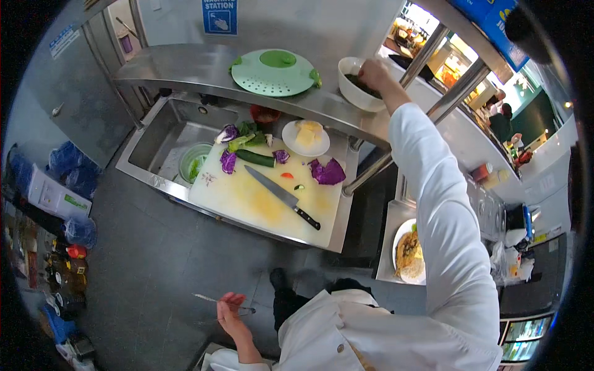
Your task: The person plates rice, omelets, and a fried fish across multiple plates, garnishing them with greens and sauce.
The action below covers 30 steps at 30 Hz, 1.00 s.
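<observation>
My left hand (pixel 230 311) is low in the picture, over the floor, closed around what look like thin metal tongs (pixel 204 297). My right arm stretches up to the steel shelf, where my right hand (pixel 373 74) reaches over the rim of a white bowl (pixel 359 99). Dark green leafy bits (pixel 355 81) lie in that bowl; my fingertips are hidden, so whether they grip any is unclear. Below the shelf, a chef's knife (pixel 274 188) rests on a white cutting board (pixel 241 199), near a cucumber piece (pixel 255 158) and purple cabbage pieces (pixel 327 171).
A green lidded colander (pixel 274 72) sits on the steel shelf (pixel 185 60). Beside the board, a sink (pixel 162 134) holds a green container (pixel 188 157). A white dish with yellow blocks (pixel 307 139) stands at the board's back. At right is a plate of food (pixel 409 252).
</observation>
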### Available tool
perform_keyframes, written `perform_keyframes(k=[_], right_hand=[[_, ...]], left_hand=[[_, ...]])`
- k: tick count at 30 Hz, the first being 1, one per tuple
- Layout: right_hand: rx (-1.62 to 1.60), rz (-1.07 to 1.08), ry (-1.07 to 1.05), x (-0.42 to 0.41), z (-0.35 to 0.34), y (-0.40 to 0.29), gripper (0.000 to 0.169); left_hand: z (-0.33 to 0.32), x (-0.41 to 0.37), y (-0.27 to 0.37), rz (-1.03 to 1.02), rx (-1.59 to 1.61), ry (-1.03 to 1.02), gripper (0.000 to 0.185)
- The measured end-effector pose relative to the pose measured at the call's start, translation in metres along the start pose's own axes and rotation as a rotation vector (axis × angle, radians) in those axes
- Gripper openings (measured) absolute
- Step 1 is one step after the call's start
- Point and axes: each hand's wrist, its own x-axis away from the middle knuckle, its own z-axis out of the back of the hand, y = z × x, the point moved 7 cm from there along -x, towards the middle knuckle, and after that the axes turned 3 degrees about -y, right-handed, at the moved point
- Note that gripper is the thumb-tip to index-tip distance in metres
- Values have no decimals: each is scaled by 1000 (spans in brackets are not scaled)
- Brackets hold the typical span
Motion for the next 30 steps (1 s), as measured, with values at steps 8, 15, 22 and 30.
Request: perform_keyframes(k=[8,15,22,30], right_hand=[[-242,154,112,5,15,-10,18],[-271,135,201,66,59,-16,25],[-935,15,-255,322,28,-43,28],[-782,-727,-634,604,-246,79,22]], left_hand=[[-20,-47,34,-52,-85,-146,41],[-63,-65,24,-52,-156,-356,42],[-69,-84,-5,51,-258,-462,42],[-115,-94,-47,173,-313,-628,41]])
